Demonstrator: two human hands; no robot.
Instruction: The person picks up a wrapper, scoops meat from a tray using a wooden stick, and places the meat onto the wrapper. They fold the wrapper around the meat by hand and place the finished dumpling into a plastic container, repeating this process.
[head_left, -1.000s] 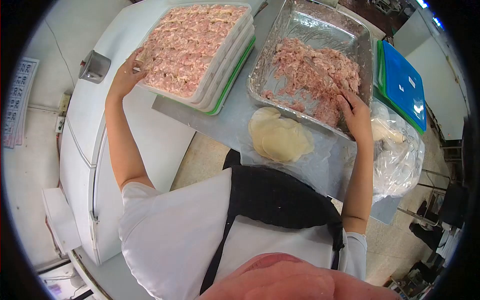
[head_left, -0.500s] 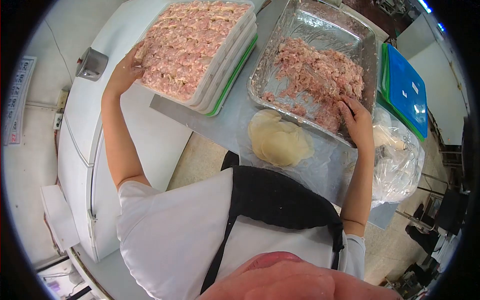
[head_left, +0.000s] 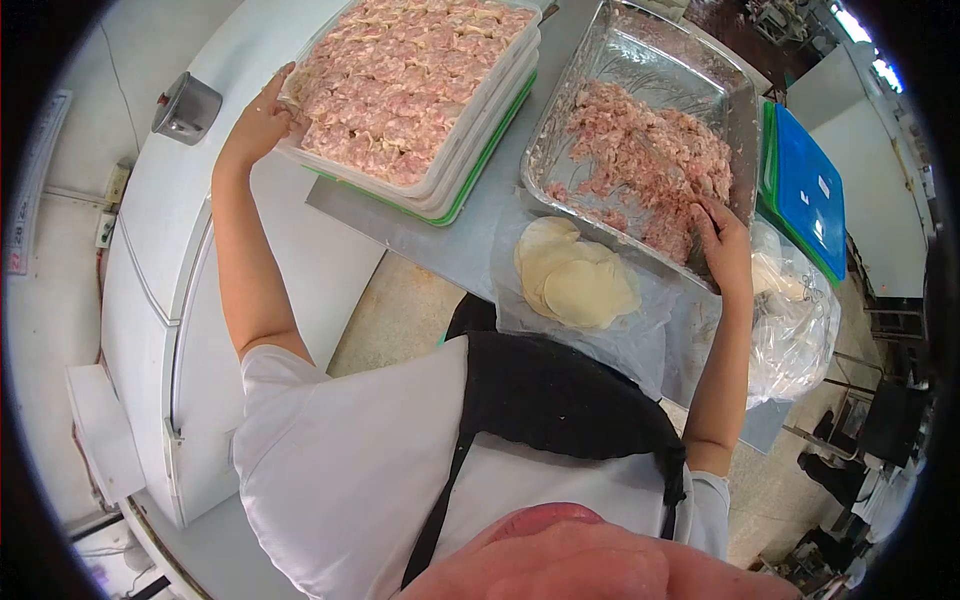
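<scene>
My left hand (head_left: 262,122) is at the left edge of a plastic tub (head_left: 447,190) packed with rows of meat-filled dumplings (head_left: 400,85). Its index finger is stretched out along the rim and the thumb is apart, with nothing plainly held. My right hand (head_left: 728,243) reaches into a metal tray (head_left: 555,205) at its near right side. Those fingers are curled at the edge of the minced meat (head_left: 650,150), and what they grip is hidden. Between tub and tray, nearer my body, round dough wrappers (head_left: 580,285) lie overlapping on a plastic sheet (head_left: 640,340).
More tubs with a green edge sit beneath the top one. Blue and green lids (head_left: 808,185) stand right of the tray, above a clear plastic bag (head_left: 795,330) with pale contents. A metal pot (head_left: 188,110) rests on the white surface at left.
My left index finger has stretched out upward along the tub's edge. My right hand stays at the meat. The whole view has shifted slightly.
</scene>
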